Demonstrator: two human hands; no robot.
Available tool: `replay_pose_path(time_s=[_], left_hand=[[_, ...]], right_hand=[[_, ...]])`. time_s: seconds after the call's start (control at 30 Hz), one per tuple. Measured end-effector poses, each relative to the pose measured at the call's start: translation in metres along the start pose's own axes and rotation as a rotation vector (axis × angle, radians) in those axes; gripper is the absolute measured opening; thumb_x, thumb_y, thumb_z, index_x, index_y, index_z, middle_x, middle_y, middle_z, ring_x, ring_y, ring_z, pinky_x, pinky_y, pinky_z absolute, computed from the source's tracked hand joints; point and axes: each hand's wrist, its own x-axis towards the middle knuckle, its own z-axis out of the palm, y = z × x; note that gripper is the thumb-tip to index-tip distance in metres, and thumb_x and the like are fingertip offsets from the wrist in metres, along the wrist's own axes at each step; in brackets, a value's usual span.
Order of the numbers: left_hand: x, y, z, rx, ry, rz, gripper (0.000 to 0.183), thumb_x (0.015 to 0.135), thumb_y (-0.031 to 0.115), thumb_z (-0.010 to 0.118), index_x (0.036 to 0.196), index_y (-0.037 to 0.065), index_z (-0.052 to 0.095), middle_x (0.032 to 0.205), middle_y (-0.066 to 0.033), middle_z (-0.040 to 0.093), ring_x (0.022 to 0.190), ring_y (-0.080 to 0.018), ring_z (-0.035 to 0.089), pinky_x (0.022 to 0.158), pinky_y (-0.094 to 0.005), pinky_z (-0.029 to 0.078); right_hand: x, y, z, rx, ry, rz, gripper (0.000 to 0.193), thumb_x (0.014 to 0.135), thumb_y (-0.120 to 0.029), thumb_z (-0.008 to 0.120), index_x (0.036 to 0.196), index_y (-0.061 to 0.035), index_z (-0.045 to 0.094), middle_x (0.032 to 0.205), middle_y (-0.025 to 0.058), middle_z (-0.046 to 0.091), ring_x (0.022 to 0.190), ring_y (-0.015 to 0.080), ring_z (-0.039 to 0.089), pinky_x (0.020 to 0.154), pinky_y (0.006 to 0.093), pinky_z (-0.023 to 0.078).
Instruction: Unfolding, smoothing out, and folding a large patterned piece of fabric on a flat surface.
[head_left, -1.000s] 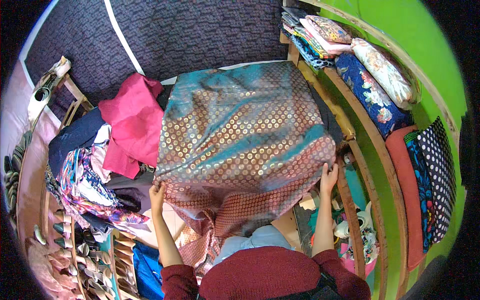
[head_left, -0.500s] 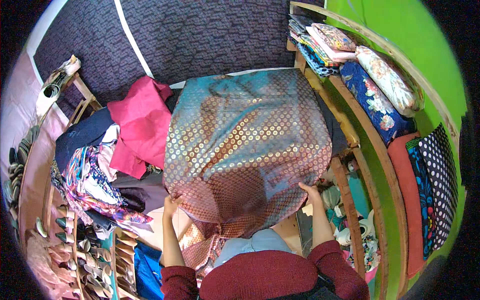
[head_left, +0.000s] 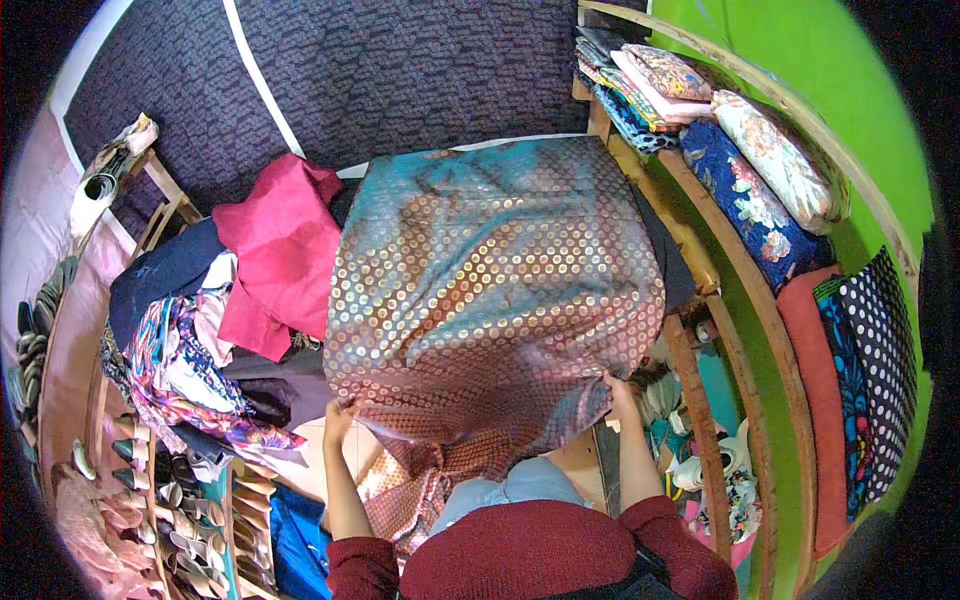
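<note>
A large shimmering brocade fabric (head_left: 500,270), teal and copper with small gold round motifs, lies over the table in front of me. Its near part hangs over the edge and gathers in folds towards my lap. My left hand (head_left: 341,412) pinches the cloth at its near left side, fingers closed. On the near right side, my right hand (head_left: 622,392) grips the cloth with thumb and fingers together. Diagonal wrinkles cross the middle of the fabric. The table under it is almost wholly hidden.
A crumpled red cloth (head_left: 280,250) and a heap of multicoloured garments (head_left: 190,370) lie to the left. Racks of shoes (head_left: 190,530) stand at the lower left. Along the right, wooden shelf rails (head_left: 765,310) carry folded fabrics, including a polka-dot one (head_left: 880,370).
The hanging near part of the fabric has shifted and bunched into new folds between my hands. Both hands moved slightly downward, still holding it.
</note>
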Motion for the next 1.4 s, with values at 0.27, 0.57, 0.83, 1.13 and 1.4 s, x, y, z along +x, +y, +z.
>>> replay_pose_path(time_s=[0.27, 0.57, 0.83, 1.13, 1.4], left_hand=[[-0.008, 0.021, -0.014, -0.119, 0.092, 0.059, 0.023, 0.068, -0.008, 0.049, 0.087, 0.002, 0.055, 0.082, -0.0006, 0.055, 0.074, -0.0098, 0.050, 0.065, -0.0210, 0.039], [-0.012, 0.024, 0.002, -0.170, 0.167, 0.059, 0.020, 0.069, -0.004, 0.051, 0.088, 0.004, 0.053, 0.078, 0.0006, 0.052, 0.072, -0.0096, 0.048, 0.065, -0.0213, 0.038], [-0.027, 0.030, 0.007, -0.149, 0.180, 0.016, 0.022, 0.068, -0.004, 0.049, 0.089, 0.002, 0.053, 0.081, -0.0013, 0.053, 0.073, -0.0114, 0.048, 0.067, -0.0227, 0.038], [-0.034, 0.040, 0.011, -0.117, 0.156, 0.041, 0.025, 0.070, -0.006, 0.048, 0.093, 0.001, 0.053, 0.085, -0.0022, 0.055, 0.076, -0.0115, 0.049, 0.070, -0.0239, 0.039], [-0.040, 0.064, 0.025, -0.167, 0.186, 0.082, 0.021, 0.071, -0.004, 0.049, 0.092, 0.001, 0.054, 0.083, -0.0015, 0.055, 0.074, -0.0106, 0.049, 0.066, -0.0232, 0.038]], right_hand=[[0.000, 0.009, 0.000, 0.382, -0.230, -0.099, 0.046, 0.071, -0.028, 0.062, 0.107, -0.0039, 0.049, 0.104, 0.0091, 0.052, 0.097, 0.0243, 0.049, 0.084, 0.0383, 0.039], [0.024, 0.002, 0.048, 0.275, -0.234, -0.248, 0.054, 0.064, -0.014, 0.070, 0.111, -0.0051, 0.045, 0.102, 0.0076, 0.051, 0.085, 0.0183, 0.050, 0.070, 0.0314, 0.041], [-0.022, -0.021, 0.080, 0.248, -0.137, -0.148, 0.049, 0.071, -0.023, 0.061, 0.113, -0.0047, 0.044, 0.112, 0.0084, 0.045, 0.095, 0.0202, 0.044, 0.075, 0.0301, 0.037], [-0.019, -0.023, 0.113, 0.362, -0.172, -0.153, 0.015, 0.075, -0.018, 0.054, 0.064, -0.0106, 0.048, 0.052, 0.0008, 0.045, 0.047, 0.0113, 0.044, 0.044, 0.0245, 0.033], [-0.039, -0.007, 0.152, 0.133, -0.233, -0.483, 0.060, 0.063, -0.012, 0.061, 0.116, 0.0061, 0.037, 0.116, 0.0161, 0.044, 0.106, 0.0265, 0.043, 0.088, 0.0317, 0.033]])
